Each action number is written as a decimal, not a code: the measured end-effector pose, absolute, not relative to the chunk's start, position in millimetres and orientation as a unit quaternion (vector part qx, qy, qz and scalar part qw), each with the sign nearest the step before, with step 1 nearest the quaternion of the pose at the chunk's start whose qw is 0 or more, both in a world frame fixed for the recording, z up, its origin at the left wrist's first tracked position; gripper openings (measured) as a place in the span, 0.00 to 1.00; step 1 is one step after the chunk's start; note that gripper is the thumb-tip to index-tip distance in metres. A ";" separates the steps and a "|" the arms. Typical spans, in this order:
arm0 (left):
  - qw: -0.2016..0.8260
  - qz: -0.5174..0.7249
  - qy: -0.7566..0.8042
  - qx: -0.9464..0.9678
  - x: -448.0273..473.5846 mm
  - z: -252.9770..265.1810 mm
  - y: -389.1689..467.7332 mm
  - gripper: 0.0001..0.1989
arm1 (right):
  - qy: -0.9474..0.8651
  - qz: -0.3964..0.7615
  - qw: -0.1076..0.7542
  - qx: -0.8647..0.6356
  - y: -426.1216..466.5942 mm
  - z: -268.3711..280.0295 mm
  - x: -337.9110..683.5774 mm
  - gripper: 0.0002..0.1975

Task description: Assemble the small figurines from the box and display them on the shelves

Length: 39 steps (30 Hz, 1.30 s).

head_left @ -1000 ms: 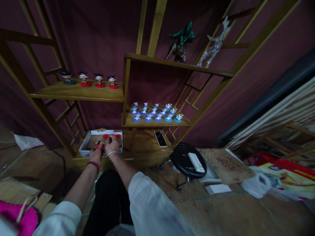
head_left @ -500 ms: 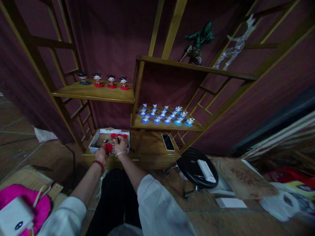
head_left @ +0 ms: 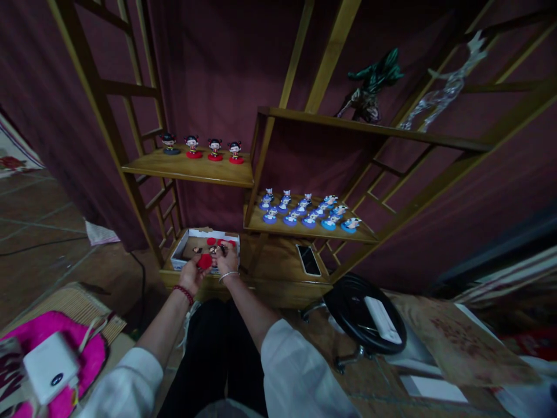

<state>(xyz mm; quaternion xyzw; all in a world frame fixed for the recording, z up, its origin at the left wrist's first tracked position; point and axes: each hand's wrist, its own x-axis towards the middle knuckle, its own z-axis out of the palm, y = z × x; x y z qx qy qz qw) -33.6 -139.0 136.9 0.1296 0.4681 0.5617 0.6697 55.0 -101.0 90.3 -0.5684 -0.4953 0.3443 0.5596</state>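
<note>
A red round base (head_left: 205,261) is gripped in my left hand (head_left: 191,275), over the front edge of a shallow white box (head_left: 186,239). My right hand (head_left: 228,261) is close beside it, fingers closed on a small black-haired figurine (head_left: 213,250); its lower part is hidden, and I cannot tell whether it touches the base. Inside the box lie another small figurine piece (head_left: 197,250) and more red round bases (head_left: 211,241), partly covered by my right hand.
Black-haired figurines (head_left: 214,148) stand on the upper left shelf (head_left: 187,170). Several purple- and blue-based figurines (head_left: 291,217) fill the middle shelf. A phone (head_left: 308,260) lies on the bottom board. A black stool (head_left: 343,302) stands right; a white device (head_left: 52,368) rests on pink cloth left.
The view has shifted, so the shelves and the box appear farther right. Both hands stay at the box, with the red base still in my left hand.
</note>
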 end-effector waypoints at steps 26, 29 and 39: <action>0.659 0.641 0.350 0.179 -35.2 149.0 -156.9 0.13 | -0.481 0.399 0.584 -0.519 -123.2 128.2 64.1 0.16; 0.651 0.644 0.348 0.202 -36.4 150.9 -160.3 0.17 | -0.482 0.399 0.585 -0.515 -125.7 133.1 64.0 0.16; 0.632 0.630 0.365 0.267 -38.1 164.3 -173.4 0.28 | -0.519 0.402 0.571 -0.493 -136.7 144.9 64.9 0.15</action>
